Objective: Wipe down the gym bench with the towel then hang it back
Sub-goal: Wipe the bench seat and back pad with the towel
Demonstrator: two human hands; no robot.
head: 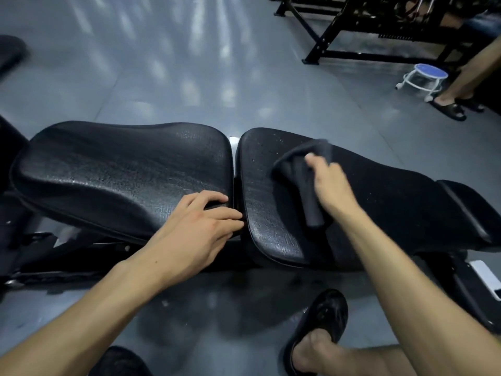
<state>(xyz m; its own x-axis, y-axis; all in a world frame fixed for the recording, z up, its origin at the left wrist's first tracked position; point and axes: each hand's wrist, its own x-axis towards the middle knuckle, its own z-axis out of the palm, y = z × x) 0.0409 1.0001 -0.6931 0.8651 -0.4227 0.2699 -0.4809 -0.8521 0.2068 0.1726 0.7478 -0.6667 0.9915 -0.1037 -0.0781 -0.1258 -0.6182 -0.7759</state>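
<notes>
A black padded gym bench lies across the view in two pads: the left pad (pixel 113 169) and the right pad (pixel 379 196), with a narrow gap between them. My right hand (pixel 329 183) presses a dark grey towel (pixel 301 169) onto the right pad near the gap; the towel is bunched and blurred, and one rolled end trails toward the near edge. My left hand (pixel 200 226) rests on the near right corner of the left pad, fingers curled over its edge at the gap.
Grey glossy floor surrounds the bench. A black steel rack frame (pixel 360 31) stands at the back right. A small white stool with a blue top (pixel 425 77) sits beside another person's legs in black sandals (pixel 458 101). My own sandalled foot (pixel 322 329) is below the bench.
</notes>
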